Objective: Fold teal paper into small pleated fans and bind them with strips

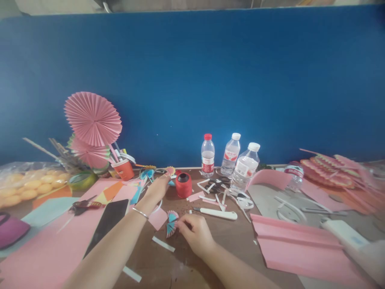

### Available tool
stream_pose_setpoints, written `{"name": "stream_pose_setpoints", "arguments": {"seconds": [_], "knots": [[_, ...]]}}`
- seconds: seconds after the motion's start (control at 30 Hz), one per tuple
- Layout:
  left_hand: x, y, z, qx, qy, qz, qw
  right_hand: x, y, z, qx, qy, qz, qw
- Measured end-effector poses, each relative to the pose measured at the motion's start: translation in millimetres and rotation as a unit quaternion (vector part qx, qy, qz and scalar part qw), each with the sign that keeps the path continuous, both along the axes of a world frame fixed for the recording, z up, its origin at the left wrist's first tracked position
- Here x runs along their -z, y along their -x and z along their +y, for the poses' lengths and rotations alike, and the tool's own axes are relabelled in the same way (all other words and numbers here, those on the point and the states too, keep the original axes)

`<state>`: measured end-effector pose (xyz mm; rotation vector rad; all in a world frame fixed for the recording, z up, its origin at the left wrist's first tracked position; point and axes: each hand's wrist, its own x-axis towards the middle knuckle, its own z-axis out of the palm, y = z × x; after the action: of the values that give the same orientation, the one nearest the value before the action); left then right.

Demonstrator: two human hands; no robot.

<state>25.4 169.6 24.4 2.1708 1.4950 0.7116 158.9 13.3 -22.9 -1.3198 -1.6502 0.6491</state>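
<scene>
My right hand [197, 235] pinches the edge of a small pleated paper fan [172, 224], blue with pink borders, just above the brown tabletop. My left hand [158, 189], with a bracelet at the wrist, reaches forward with fingers stretched out. Its fingertips are at a small yellow-and-pink paper fan [171, 170]; whether they touch it I cannot tell. Right of that hand stands a red roll [183, 186] with a dark core. A blue paper bow [146, 174] lies behind it. Near my right hand lies a white-handled knife [219, 213]; a pink paper square [158, 218] is beside the fan.
Bottles [207, 156] line the blue partition [192, 80]. Dark scissors [218, 184] lie among paper strips. At left are a phone [108, 222], pink sheets [57, 237], a paper cup [123, 170] and large fans [94, 120]. Another person's hand [371, 259] holds a white object [345, 233].
</scene>
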Motion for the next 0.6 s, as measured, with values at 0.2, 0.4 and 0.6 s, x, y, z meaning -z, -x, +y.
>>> {"name": "stream_pose_setpoints", "arguments": {"seconds": [0.2, 0.4, 0.6], "knots": [[-14.9, 12.5, -22.1, -0.004, -0.024, -0.025, 0.999, -3.5, -1.7, -0.2, 0.022, -0.010, 0.033, 0.999], [-12.0, 35.7, -108.5, 0.039, 0.056, -0.123, 0.990, 1.1, -8.9, 7.0, 0.119, -0.046, 0.043, 0.991], [-5.4, 42.4, -175.5, 0.042, 0.164, -0.181, 0.969, -9.5, -37.1, 13.5, 0.202, -0.062, -0.162, 0.964]]}}
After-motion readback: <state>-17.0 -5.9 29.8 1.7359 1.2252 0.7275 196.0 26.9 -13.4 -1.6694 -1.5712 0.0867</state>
